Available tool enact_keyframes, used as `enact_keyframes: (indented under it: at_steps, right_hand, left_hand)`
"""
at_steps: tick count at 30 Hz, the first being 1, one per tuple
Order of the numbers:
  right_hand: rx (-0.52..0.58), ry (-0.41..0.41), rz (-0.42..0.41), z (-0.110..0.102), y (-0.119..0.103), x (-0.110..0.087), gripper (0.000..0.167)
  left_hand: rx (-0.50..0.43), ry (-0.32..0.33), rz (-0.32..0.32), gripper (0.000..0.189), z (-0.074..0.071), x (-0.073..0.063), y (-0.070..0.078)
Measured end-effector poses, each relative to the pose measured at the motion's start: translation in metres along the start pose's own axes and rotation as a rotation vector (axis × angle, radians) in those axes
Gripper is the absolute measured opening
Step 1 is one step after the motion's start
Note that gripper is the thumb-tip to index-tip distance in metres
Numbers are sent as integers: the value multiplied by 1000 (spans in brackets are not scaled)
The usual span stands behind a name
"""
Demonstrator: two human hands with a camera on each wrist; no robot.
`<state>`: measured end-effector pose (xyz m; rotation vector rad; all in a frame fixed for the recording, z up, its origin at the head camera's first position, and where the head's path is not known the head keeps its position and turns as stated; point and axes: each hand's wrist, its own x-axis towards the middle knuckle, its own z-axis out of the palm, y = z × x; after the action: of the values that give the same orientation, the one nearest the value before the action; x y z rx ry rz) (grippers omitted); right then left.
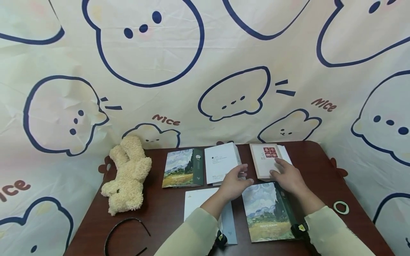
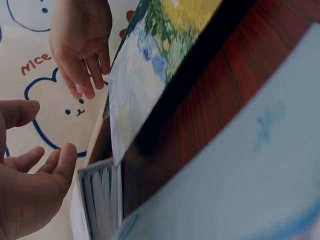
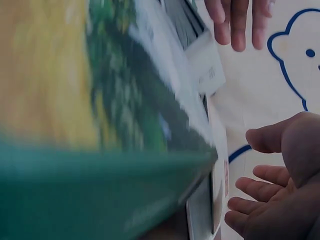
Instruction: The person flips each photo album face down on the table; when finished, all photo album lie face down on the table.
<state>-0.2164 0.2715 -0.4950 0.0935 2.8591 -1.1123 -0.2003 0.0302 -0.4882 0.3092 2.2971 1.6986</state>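
My left hand (image 1: 232, 185) is held with loosely bent fingers over the lower right corner of a white album (image 1: 221, 163), nothing in its grasp. Across from it, my right hand (image 1: 288, 176) has its thumb and fingers spread by the lower right corner of a cream book (image 1: 259, 163) with red square characters. Below the right hand lies a photo album (image 1: 264, 213) with a painted landscape cover and dark green spine. A pale album (image 1: 195, 197) is partly hidden under my left forearm. In the left wrist view, page edges of a thick album (image 2: 100, 200) show below the fingers.
A second landscape album (image 1: 177, 169) lies at the back, left of the white one. Further left is a cream plush toy (image 1: 128, 177), with a black headband (image 1: 110, 236) in front of it. A pale green ring (image 1: 341, 207) sits near the right edge of the brown table (image 1: 323, 170). Printed cloth surrounds the table.
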Motion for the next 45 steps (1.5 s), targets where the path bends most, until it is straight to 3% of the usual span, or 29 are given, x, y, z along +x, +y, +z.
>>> enact_keyframes:
  at_steps: [4, 14, 24, 37, 45]
  right_hand:
    - [-15, -7, 17, -6, 8, 3, 73]
    - [-66, -30, 62, -16, 31, 12, 83]
    - [-80, -83, 72, -18, 41, 22, 95]
    - [-111, -110, 75, -14, 41, 29, 89]
    - [-134, -92, 14, -9, 39, 29, 81]
  left_hand:
    - [-7, -19, -6, 60, 10, 5, 2]
    - [-6, 3, -75, 64, 31, 19, 8]
    - [-43, 19, -121, 74, 41, 29, 0]
    - [-167, 11, -171, 78, 48, 38, -4]
    - [-160, 38, -188, 76, 47, 38, -6]
